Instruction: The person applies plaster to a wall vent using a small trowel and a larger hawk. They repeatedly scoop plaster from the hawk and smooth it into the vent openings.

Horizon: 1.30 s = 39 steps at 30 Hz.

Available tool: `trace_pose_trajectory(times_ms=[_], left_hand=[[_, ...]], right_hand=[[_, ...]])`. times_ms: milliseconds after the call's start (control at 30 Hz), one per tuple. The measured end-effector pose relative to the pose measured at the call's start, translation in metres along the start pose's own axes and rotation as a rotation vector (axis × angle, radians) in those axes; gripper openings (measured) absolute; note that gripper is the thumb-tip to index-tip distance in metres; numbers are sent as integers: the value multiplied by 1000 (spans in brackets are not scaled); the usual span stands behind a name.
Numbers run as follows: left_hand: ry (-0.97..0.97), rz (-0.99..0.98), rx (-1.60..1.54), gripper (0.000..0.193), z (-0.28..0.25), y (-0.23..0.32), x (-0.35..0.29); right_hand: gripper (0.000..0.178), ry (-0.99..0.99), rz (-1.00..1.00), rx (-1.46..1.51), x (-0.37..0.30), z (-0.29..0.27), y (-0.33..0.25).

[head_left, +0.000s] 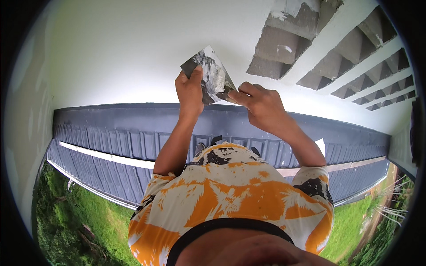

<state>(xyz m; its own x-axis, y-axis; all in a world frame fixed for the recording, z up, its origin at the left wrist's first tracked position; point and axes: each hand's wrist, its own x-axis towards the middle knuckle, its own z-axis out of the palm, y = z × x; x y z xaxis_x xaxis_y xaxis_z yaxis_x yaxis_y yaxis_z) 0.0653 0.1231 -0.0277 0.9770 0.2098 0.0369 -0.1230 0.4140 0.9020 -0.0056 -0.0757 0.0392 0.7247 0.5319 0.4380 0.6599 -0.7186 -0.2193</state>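
Note:
A flat, square-cornered plate (214,73) smeared with white and grey putty is tilted in front of the white wall. My left hand (191,91) grips its left side, thumb lying over the dark face. At the plate's lower right corner my right hand (262,105) is closed, index finger and thumb pointing at the putty. A dark, thin, smeared piece (227,95) shows by those fingertips. Whether it is a separate blade or the plate's own corner cannot be told.
A white wall (133,62) stands ahead, with grey openwork vent blocks (284,46) at the upper right. Below runs a dark blue ribbed metal roof (111,139) with a pale batten (106,156) across it. Grass (100,208) lies beyond its lower edge.

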Motion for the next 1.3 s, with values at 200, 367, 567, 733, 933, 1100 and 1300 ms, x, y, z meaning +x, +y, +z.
trace_pose_trajectory(times_ms=[200, 367, 567, 733, 933, 1100, 1300], left_hand=[[59, -38, -15, 16, -1, -7, 4], [46, -38, -88, 17, -4, -6, 10], [37, -64, 10, 17, 4, 4, 5], [60, -84, -50, 18, -4, -2, 11], [102, -59, -63, 21, -11, 4, 16], [89, -286, -328, 22, -2, 9, 6], [165, -560, -469, 22, 0, 8, 0]], right_hand=[[43, -3, -11, 45, 8, -11, 22], [42, -126, -73, -36, 14, -10, 16], [40, -41, -74, 20, 26, -12, 12], [37, 74, -68, 100, 29, -11, 28], [42, -78, -63, 106, 32, -19, 32], [50, 83, 115, 720, 33, 2, 41], [54, 113, 93, 614, 12, 22, 59]])
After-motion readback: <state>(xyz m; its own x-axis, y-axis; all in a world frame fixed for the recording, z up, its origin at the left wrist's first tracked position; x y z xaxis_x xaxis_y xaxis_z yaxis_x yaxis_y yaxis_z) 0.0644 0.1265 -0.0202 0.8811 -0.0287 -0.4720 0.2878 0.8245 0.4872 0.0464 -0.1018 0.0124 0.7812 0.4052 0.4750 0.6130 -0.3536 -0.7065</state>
